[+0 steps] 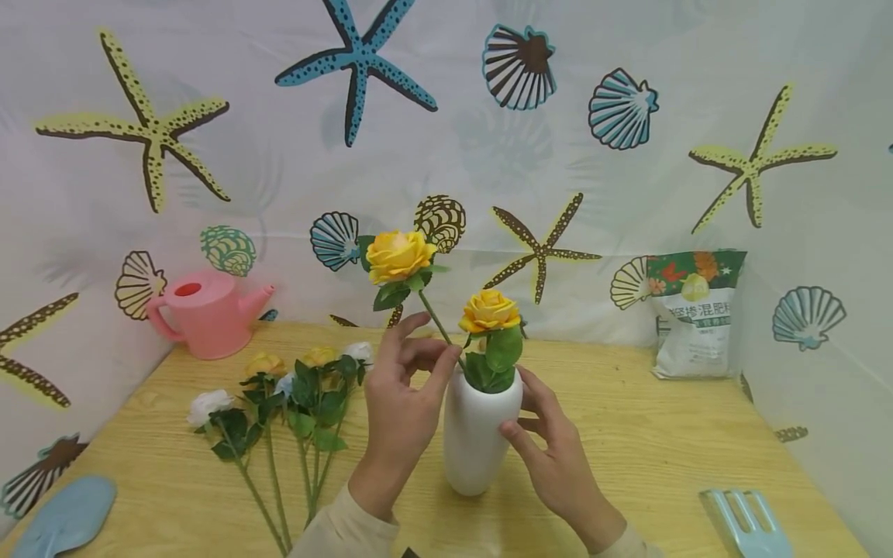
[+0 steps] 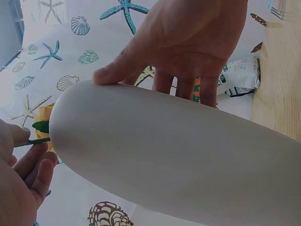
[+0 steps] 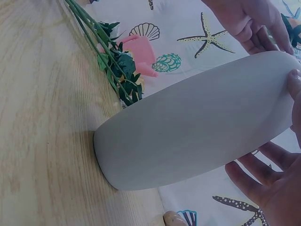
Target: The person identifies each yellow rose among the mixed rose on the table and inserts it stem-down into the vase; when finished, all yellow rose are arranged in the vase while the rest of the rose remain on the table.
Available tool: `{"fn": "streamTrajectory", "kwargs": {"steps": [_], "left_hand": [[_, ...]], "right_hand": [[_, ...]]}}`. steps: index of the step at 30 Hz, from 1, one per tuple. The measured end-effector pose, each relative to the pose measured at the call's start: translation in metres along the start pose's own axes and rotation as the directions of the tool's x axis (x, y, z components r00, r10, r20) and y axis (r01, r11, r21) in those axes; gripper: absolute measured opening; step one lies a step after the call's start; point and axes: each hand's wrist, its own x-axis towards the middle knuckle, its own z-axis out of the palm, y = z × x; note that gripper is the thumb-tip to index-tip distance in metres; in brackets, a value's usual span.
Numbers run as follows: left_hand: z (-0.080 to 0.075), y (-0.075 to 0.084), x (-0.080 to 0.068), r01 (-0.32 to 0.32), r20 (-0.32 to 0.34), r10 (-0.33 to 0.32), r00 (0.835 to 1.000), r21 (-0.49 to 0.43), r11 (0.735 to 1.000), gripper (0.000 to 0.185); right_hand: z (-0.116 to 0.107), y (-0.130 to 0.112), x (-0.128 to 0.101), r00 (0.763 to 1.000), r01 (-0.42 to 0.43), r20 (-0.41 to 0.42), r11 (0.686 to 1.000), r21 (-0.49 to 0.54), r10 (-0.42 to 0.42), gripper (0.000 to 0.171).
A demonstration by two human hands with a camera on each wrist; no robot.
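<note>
A white vase (image 1: 481,442) stands on the wooden table, with one yellow rose (image 1: 491,311) in its mouth and green leaves at the rim. My left hand (image 1: 408,395) pinches the green stem of a second yellow rose (image 1: 399,256) between thumb and fingers, right at the rim's left side. That bloom leans up and left above the hand. On the vase's right side my right hand (image 1: 558,457) grips the upper body, thumb in front and fingers behind. In the left wrist view the stem (image 2: 37,141) runs from the left fingers to the vase mouth.
Several white, yellow and blue flowers (image 1: 300,418) lie left of the vase. Behind them is a pink watering can (image 1: 212,314). A fertilizer bag (image 1: 698,318) stands back right. A blue shovel (image 1: 66,515) and a blue hand fork (image 1: 749,519) lie near the front corners.
</note>
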Motion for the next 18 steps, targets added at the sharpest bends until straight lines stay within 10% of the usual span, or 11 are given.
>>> {"fn": "streamTrajectory", "kwargs": {"steps": [8, 18], "left_hand": [[0.0023, -0.0050, -0.0010, -0.205, -0.045, 0.208, 0.977, 0.063, 0.977, 0.041], [0.0040, -0.0066, -0.0015, -0.168, 0.001, 0.169, 0.986, 0.058, 0.984, 0.035]], "right_hand": [[-0.0001, 0.0004, 0.0006, 1.000, 0.002, -0.006, 1.000, -0.016, -0.002, 0.064], [-0.0004, 0.0005, 0.0005, 1.000, -0.010, 0.002, 1.000, -0.010, 0.010, 0.064]]}}
